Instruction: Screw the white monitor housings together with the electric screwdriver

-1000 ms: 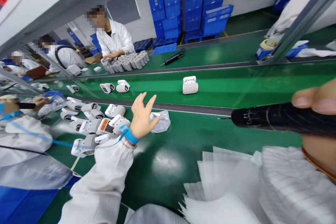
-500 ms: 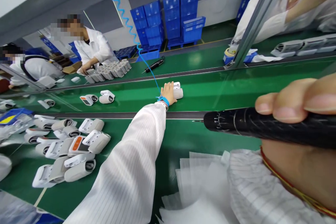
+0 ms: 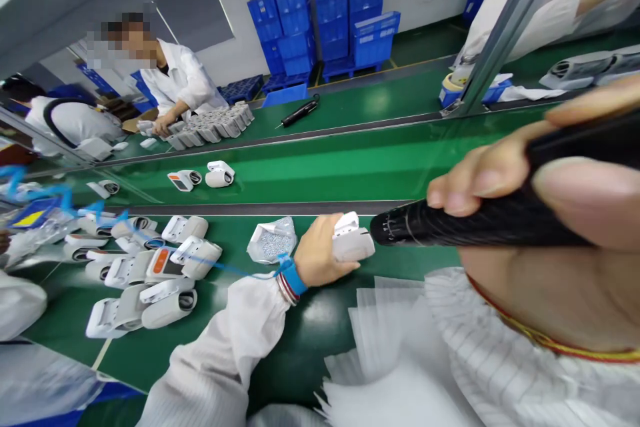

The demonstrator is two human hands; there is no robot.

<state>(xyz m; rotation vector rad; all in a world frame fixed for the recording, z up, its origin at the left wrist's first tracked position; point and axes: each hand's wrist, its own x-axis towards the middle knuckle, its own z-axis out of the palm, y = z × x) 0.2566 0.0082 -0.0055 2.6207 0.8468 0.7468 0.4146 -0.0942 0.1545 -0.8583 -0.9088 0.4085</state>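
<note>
Small white plastic device (image 3: 353, 240), with a rounded body and a flat part on top, sits in the grasp of the left hand (image 3: 320, 257), whose fingers close around it from the near side. It is held low over the green table surface (image 3: 320, 330), just in front of the dark rail. The right hand (image 3: 550, 267) is clenched around a black electric screwdriver (image 3: 450, 223). The ribbed nose of this tool is touching, or almost touching, the right side of the device. The bit itself is hidden, so I cannot tell if it sits in a screw hole.

I judge the work goes well if the left hand keeps the device firm so it cannot turn, and if the tool stays straight in line with the hole, without side force.

A blue wrist strap (image 3: 293, 275) with a coiled cord is on the left wrist. Just left of this hand lies a clear plastic bag of small screws (image 3: 273, 240), and farther left a heap of similar white devices (image 3: 150, 280). Under the right wrist lie thin white foam sheets (image 3: 395, 347).
</note>
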